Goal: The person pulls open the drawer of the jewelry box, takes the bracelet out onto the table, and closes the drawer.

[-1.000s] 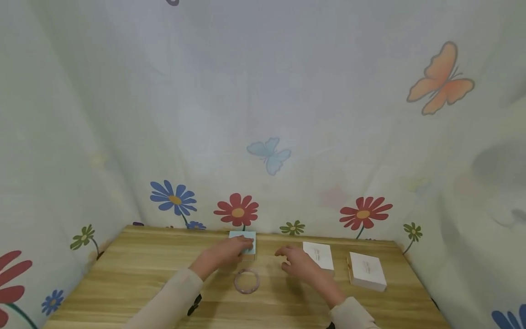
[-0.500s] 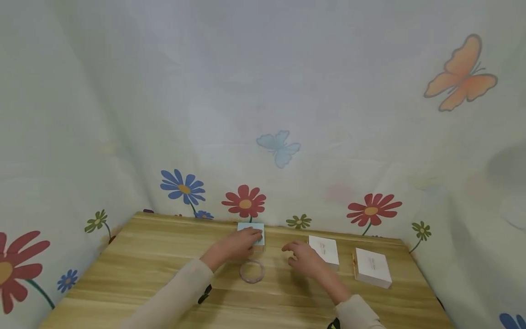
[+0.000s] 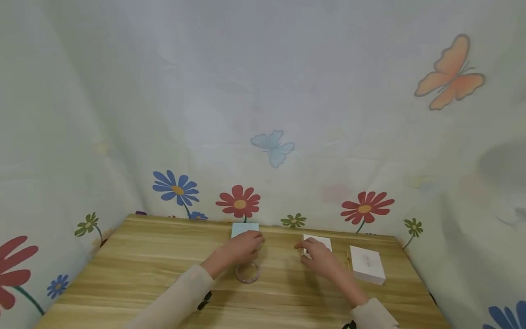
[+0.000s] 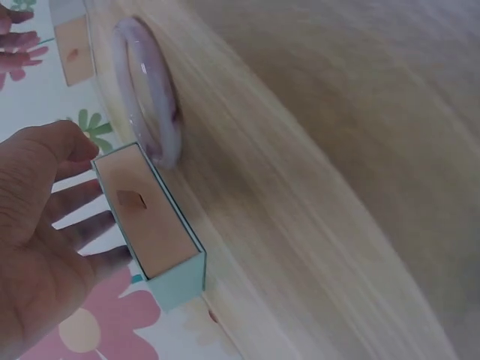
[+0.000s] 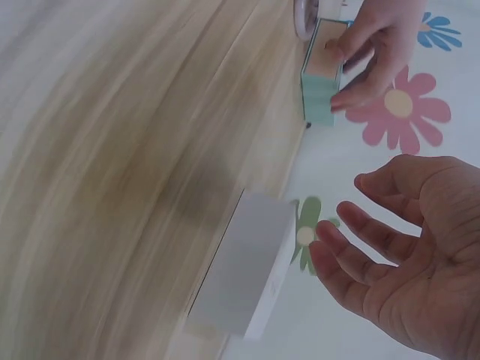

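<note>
At the table's back edge sits a light blue drawer box [image 3: 245, 228], its peach drawer front [image 4: 139, 206] carrying a small notch. My left hand [image 3: 240, 249] is over the box's near side, fingers spread along its upper side and thumb by one corner; firm contact cannot be made out. A pale purple marbled bangle [image 3: 248, 282] lies on the table just in front of that box. My right hand [image 3: 324, 264], fingers loosely bent and holding nothing, hovers by the nearer-left white box [image 3: 321, 240], which it partly hides.
A second white box [image 3: 367, 264] with faint lettering lies farther right. The wood-grain table [image 3: 164, 256] runs back to a curtain [image 3: 205, 114] printed with flowers and butterflies.
My right hand has shifted right, closer over the left white box. My left hand has slid slightly toward the near side of the blue box. The bangle stays put.
</note>
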Demonstrator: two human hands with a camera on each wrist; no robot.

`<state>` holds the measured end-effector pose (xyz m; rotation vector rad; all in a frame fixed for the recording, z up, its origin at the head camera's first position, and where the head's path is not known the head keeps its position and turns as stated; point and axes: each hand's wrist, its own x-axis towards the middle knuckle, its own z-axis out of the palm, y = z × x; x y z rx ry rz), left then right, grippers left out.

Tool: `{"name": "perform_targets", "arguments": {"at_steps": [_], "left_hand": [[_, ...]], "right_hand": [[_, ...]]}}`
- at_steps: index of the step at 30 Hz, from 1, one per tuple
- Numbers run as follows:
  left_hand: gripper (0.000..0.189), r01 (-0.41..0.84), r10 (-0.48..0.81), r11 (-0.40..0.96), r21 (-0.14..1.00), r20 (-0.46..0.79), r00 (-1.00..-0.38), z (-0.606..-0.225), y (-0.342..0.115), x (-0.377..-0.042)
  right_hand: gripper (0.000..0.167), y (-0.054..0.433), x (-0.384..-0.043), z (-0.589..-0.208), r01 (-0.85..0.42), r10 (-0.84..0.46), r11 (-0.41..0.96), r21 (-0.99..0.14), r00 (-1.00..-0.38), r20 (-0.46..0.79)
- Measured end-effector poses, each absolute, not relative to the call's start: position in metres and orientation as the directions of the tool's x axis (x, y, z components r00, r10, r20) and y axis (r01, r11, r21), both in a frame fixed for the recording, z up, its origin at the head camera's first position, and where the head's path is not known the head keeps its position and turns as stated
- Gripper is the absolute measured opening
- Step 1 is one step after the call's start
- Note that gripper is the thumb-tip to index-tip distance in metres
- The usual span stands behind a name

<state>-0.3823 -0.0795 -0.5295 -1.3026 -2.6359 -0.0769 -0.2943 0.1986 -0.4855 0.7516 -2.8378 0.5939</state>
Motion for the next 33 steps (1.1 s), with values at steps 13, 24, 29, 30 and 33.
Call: {"name": "perform_targets", "arguments": {"at_steps": [13, 24, 29, 30, 33], "left_hand": [[0.039, 0.792, 0.775, 0.611, -0.008, 0.21, -0.596, -0.534, -0.089, -0.38], [0.044, 0.771, 0.758, 0.636, -0.027, 0.209, -0.618, -0.526, -0.056, -0.367], [0.049, 0.771, 0.762, 0.637, -0.011, 0.164, -0.627, -0.524, -0.032, -0.364], [0.05, 0.773, 0.763, 0.635, -0.006, 0.163, -0.625, -0.524, -0.027, -0.364], [0.052, 0.784, 0.772, 0.621, 0.009, 0.167, -0.614, -0.525, -0.012, -0.363]], "right_hand": [[0.028, 0.228, -0.284, -0.487, -0.445, -0.394, 0.811, -0.379, -0.895, 0.208], [0.028, 0.257, -0.272, -0.482, -0.333, -0.303, 0.85, -0.409, -0.943, 0.14], [0.027, 0.267, -0.271, -0.482, -0.332, -0.297, 0.875, -0.352, -0.943, 0.152], [0.027, 0.269, -0.271, -0.482, -0.326, -0.291, 0.879, -0.347, -0.945, 0.15], [0.026, 0.273, -0.269, -0.481, -0.314, -0.279, 0.889, -0.333, -0.949, 0.149]]}}
